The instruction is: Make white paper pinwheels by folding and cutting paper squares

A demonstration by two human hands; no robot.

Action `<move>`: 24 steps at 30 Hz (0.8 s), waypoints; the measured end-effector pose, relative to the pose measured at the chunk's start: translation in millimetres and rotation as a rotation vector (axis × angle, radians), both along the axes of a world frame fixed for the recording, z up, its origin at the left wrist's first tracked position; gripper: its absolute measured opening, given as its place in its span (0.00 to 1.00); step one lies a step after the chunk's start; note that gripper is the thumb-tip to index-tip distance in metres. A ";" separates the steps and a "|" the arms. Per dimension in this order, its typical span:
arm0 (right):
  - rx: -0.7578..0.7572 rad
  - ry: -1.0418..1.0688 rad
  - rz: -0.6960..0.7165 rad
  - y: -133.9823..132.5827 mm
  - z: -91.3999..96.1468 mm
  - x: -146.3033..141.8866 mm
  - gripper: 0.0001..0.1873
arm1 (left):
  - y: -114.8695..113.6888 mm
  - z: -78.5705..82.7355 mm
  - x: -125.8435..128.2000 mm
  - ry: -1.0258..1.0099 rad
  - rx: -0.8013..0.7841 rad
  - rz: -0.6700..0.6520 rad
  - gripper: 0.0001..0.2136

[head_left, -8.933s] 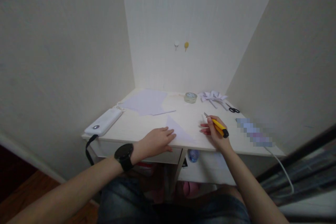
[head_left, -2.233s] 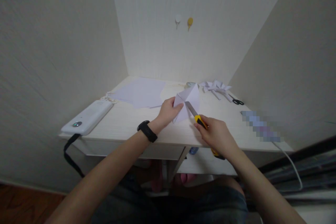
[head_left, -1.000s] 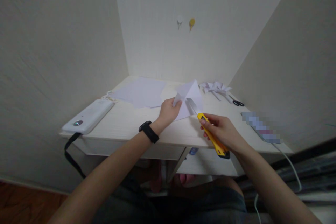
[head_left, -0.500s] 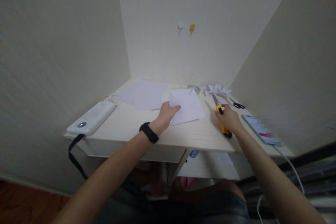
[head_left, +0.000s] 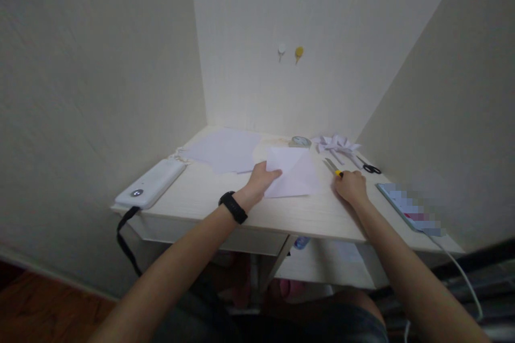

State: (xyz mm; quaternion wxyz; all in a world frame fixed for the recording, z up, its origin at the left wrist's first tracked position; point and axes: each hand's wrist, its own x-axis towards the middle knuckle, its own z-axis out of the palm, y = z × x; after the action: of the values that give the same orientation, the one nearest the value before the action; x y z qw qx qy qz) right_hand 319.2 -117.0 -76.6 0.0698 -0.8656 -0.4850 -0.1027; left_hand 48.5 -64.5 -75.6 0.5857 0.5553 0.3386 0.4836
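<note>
At frame centre the folded sheet was lain flat and pinched at its left edge by the left hand. Just right of it, the utility knife was clasped by the right hand, blade slanted toward the upper left. The pale table was set into a bare-walled corner.

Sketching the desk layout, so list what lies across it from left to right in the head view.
Power bank → paper stack → left hand → sheet → knife → right hand → scissors → phone.
</note>
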 end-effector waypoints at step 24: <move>0.020 -0.170 0.078 -17.1 -9.3 -9.8 0.25 | 33.3 79.5 -144.9 1.558 0.632 0.268 0.12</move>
State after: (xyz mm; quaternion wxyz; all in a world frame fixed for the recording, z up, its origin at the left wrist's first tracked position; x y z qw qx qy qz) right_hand 309.4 -134.2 -85.9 0.0411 -0.8334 -0.5217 -0.1777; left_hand -96.4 -31.2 4.0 -0.0594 0.8222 0.5571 0.1007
